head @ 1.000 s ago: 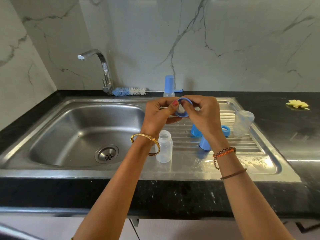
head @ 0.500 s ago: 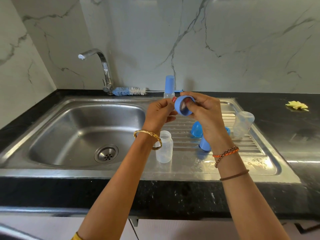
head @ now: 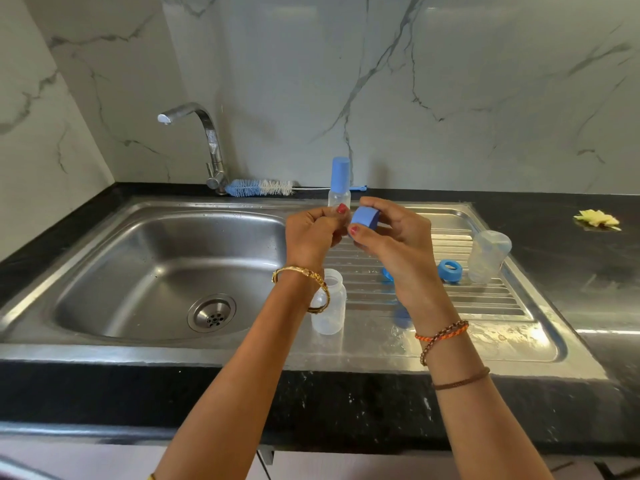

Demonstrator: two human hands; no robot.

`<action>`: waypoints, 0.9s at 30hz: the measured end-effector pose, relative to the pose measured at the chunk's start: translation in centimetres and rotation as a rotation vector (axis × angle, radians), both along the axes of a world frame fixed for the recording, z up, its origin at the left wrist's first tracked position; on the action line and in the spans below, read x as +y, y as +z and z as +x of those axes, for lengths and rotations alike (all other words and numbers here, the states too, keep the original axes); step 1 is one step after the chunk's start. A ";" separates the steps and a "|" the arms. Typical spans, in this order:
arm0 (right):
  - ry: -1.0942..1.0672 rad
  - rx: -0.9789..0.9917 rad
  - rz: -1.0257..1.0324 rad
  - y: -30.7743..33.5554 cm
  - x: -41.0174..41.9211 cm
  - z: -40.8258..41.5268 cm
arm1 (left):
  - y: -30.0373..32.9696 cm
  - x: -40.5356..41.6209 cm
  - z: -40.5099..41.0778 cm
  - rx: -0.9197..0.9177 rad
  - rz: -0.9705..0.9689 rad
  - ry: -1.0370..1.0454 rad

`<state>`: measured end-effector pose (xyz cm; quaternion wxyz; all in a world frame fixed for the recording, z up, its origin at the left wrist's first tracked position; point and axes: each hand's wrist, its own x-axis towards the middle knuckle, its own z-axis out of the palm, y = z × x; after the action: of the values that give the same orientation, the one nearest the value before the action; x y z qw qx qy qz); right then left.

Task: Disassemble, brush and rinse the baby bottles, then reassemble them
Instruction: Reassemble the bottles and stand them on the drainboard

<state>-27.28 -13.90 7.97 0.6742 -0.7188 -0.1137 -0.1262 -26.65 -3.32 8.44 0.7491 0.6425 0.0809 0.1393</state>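
Nearest, just below the left wrist, an open clear bottle body (head: 328,303) stands upright on the steel drainboard (head: 485,341) set in the black desk (head: 346,393). Above it both hands meet: the right hand (head: 398,244) has its grip curled round a blue screw ring (head: 365,219), thumb under and fingers over, the ring's side wall facing the camera. The left hand (head: 311,233) is curled with thumb and fingertips pinched right beside the ring; whether its grip touches the ring or holds something small I cannot tell. No writing is readable on any part. Right of the right hand a second blue ring (head: 449,270) lies beside a clear bottle (head: 488,259). Beyond the hands stands a capped bottle (head: 339,183), with a bottle brush (head: 259,187) behind it by the tap (head: 207,140)
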 end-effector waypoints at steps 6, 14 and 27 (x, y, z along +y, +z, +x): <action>-0.054 -0.104 -0.061 -0.4 0.7 0.2 | 0.6 0.1 0.2 0.063 -0.141 0.023; -0.085 -0.244 -0.161 -0.4 0.9 0.3 | 0.3 0.5 0.6 0.031 -0.222 -0.033; -0.015 -0.083 -0.135 0.4 0.9 0.9 | -0.3 2.7 -0.4 0.007 -0.270 -0.208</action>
<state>-26.35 -12.96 8.33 0.6178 -0.7576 -0.1445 -0.1532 -27.03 -0.59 8.15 0.8387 0.5415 0.0344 0.0468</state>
